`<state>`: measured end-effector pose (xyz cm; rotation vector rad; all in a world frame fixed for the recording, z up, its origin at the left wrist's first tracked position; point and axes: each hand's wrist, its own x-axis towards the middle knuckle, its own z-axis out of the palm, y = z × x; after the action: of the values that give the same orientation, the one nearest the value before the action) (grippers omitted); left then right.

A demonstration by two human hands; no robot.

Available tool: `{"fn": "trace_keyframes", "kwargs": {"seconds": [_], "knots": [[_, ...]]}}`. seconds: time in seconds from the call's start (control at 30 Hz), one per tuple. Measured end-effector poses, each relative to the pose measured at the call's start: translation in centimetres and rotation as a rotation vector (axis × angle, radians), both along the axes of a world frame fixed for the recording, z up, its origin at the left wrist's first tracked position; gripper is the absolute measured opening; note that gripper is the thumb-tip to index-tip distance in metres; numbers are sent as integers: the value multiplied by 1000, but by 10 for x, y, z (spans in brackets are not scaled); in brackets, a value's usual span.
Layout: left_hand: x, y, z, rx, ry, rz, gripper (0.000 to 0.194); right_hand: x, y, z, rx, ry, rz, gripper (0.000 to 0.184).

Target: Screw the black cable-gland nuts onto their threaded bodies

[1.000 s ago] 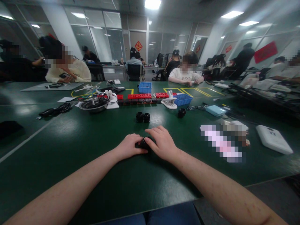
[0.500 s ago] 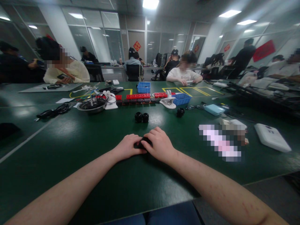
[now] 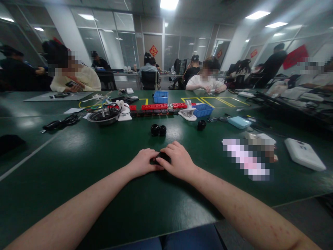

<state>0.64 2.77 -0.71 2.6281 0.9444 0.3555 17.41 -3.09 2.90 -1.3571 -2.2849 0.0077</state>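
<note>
Both my hands are closed around a small black round part (image 3: 164,157) low over the green table (image 3: 125,208). My left hand (image 3: 145,160) grips its left side, while my right hand (image 3: 179,160) wraps over the right side and top. Fingers cover most of the part, so its full shape is hidden. Just beyond my hands stand two ribbed black cylindrical pieces side by side, a larger one (image 3: 154,130) and a smaller one (image 3: 162,130). Farther right is another black cylindrical piece (image 3: 201,125).
Across the table's middle are a metal bowl (image 3: 102,119) with cables, white clip stands (image 3: 188,113), red blocks in a row (image 3: 154,106) and blue bins (image 3: 203,110). A light-blue box (image 3: 239,122) and a white device (image 3: 304,154) lie right. People sit opposite.
The view has shifted slightly. My hands stay together on the black part, which shows a little more between the fingers and seems turned slightly.
</note>
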Motion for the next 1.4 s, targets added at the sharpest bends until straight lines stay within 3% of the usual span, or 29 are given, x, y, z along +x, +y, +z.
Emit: {"fn": "trace_keyframes", "kwargs": {"seconds": [0.63,0.93,1.17,1.4], "knots": [[-2,5,-10,33,6,28,24,-4,-3,1,-31,-9,135,36],[-1,3,-4,-5,-9,-2,10,-7,-5,-3,-24,-17,248,27],[0,1,-8,40,-26,32,30,-8,0,-9,14,15,284,25],[2,-2,-7,31,-75,-25,11,-8,-3,-10,39,30,384,25]]}}
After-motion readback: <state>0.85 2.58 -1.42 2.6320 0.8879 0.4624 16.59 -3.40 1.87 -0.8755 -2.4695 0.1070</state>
